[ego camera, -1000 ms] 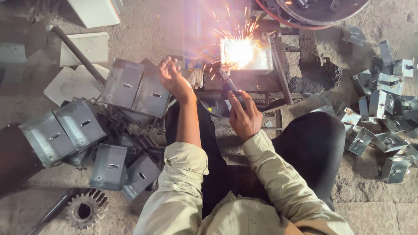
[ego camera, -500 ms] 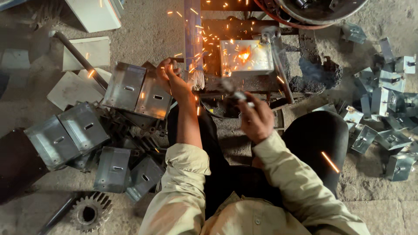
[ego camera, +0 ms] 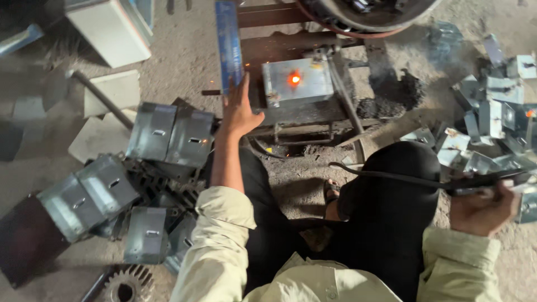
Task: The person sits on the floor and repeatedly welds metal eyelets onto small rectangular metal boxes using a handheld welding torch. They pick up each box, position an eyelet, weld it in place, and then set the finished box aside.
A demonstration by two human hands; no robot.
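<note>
A grey sheet-metal box (ego camera: 299,84) sits on a dark steel stand (ego camera: 313,120) in front of me, with an orange glowing spot on its top. My left hand (ego camera: 239,111) holds an upright blue metal strip (ego camera: 229,45) just left of the box. My right hand (ego camera: 484,210) is out to the right, gripping a dark welding electrode holder (ego camera: 481,182) whose black cable (ego camera: 386,176) runs over my knee.
Several grey metal boxes (ego camera: 170,134) are piled on the floor at my left, near a gear wheel (ego camera: 127,285) and a pipe (ego camera: 100,98). Small folded metal pieces (ego camera: 492,117) lie scattered at the right. A round pan (ego camera: 369,14) stands behind the stand.
The welding arc and sparks have stopped, leaving a glowing spot. My right hand has swung the electrode holder from the box out to the right. My left hand has risen onto the blue strip.
</note>
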